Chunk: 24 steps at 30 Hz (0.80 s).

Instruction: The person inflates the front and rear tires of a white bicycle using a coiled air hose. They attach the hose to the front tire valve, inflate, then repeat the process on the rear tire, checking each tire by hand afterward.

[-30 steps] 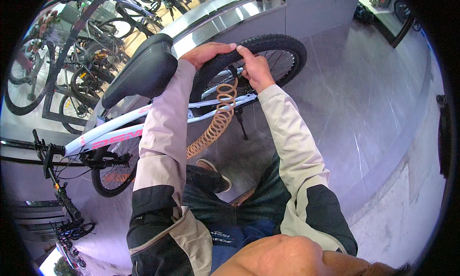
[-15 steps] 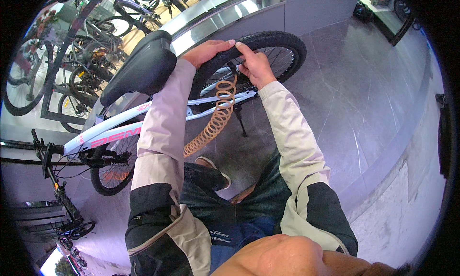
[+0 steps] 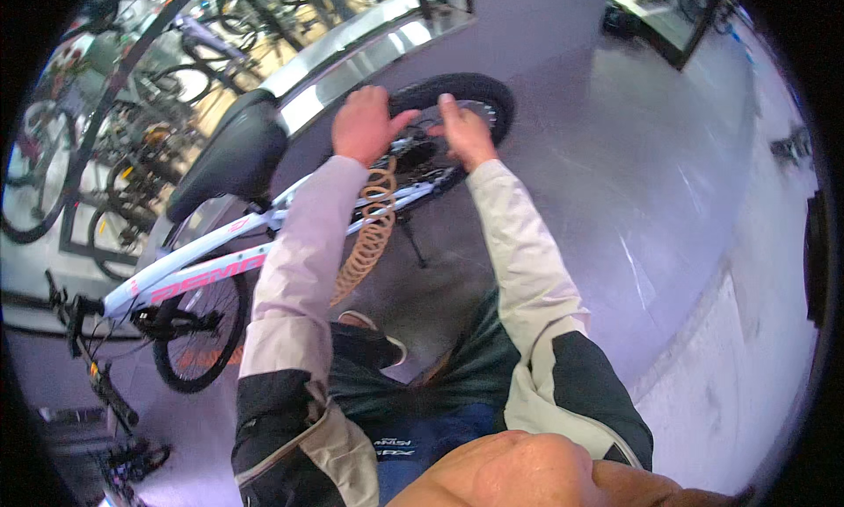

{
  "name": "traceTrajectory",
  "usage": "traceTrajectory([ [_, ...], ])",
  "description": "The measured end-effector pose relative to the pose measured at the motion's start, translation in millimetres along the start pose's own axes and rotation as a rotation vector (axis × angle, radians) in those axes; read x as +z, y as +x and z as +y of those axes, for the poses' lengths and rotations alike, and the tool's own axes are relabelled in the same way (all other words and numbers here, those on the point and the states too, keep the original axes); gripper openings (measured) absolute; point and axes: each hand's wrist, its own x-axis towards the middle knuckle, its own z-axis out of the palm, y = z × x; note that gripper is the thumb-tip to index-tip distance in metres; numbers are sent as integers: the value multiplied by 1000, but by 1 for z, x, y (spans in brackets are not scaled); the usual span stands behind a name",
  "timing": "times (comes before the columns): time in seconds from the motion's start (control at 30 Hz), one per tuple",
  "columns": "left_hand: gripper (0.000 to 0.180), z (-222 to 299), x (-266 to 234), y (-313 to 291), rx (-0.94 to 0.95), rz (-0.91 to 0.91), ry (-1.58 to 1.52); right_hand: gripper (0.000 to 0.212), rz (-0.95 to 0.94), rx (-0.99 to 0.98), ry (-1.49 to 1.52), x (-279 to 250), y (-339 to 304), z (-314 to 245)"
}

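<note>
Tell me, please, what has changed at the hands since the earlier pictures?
The left hand and right hand, fingertips almost touching over the rear tyre before, have parted, the right moving rightward; whether either still touches the tyre is unclear. The view shifted too. The coiled hose still runs up toward the tyre.

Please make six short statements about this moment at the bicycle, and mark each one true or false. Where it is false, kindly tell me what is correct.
1. A tan coiled hose is near the rear tyre. True.
2. The left hand and the right hand are clasped together. False: a gap separates them.
3. The saddle is left of both hands in the picture. True.
4. The saddle is bright yellow. False: it is black.
5. The bicycle frame is pale with pink lettering. True.
6. The right hand holds the handlebar. False: it is by the rear tyre.
</note>
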Motion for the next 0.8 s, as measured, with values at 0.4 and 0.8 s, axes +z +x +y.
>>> traceTrajectory([
  [0.4,59,7,-3,1,-18,-8,-60,67,117,-82,1,2,-1,12],
  [0.8,57,-16,-4,-31,-82,7,4,38,-29,-168,-210,30,-5,29],
])
